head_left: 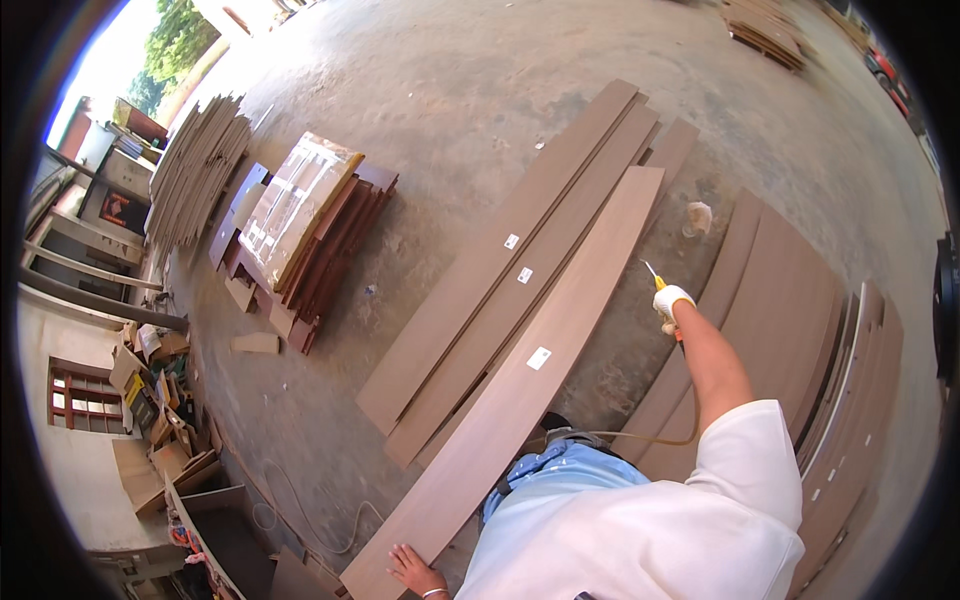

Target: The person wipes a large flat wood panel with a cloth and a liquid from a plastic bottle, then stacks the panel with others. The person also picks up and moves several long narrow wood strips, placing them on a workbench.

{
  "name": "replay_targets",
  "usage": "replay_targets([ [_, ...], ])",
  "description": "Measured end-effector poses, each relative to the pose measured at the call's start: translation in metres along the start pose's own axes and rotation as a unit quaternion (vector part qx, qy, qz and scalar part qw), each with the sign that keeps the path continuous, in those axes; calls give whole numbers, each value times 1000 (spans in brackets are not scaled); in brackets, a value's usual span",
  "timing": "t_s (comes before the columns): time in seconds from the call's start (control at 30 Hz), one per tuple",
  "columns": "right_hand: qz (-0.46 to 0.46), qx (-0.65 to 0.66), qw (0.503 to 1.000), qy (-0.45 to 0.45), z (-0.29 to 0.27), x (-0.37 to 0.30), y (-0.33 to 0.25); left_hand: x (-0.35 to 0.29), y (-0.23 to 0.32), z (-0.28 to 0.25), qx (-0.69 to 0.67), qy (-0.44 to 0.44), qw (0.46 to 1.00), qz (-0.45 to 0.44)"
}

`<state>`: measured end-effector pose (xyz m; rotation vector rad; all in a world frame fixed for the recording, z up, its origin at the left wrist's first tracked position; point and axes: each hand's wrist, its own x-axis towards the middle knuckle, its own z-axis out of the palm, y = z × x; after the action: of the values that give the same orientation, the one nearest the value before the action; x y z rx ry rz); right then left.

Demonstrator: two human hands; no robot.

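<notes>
A long wood-grain board (pixel 498 410) with a white label runs from beside my body up toward the far middle. On its near end lies my left hand (pixel 417 572), bare, palm down with its fingers spread. My right hand (pixel 672 303), in a white glove, is wrapped round a yellow air blow gun (pixel 656 278) with a thin nozzle. The nozzle points away from me, above the floor and right of the board, apart from it. A hose (pixel 660 440) trails from the gun back toward my waist. More brown boards (pixel 470 290) with labels lie beside and partly under the long one.
Brown panels (pixel 775 300) are stacked at my right, with narrow labelled boards (pixel 850 430) beside them. A wrapped stack (pixel 300 215) stands at the left, and a pile of strips (pixel 197 175) behind it. Cardboard scraps (pixel 165 400) lean along the left wall.
</notes>
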<state>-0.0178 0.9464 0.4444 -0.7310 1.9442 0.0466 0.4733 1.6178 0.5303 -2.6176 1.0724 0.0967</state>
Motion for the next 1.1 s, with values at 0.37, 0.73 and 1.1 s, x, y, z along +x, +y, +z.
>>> replay_targets([
  [0.37, -104, 434, 885, -133, 147, 64, 46, -55, 20, 18, -13, -47, 999, -9],
  [0.73, -89, 210, 956, -184, 198, 81, 42, -82, 25, -3, 4, 7, 998, -63],
  [1.1, -192, 247, 935, -169, 301, -4, 46, -211, -40, 76, -83, 15, 920, -383],
])
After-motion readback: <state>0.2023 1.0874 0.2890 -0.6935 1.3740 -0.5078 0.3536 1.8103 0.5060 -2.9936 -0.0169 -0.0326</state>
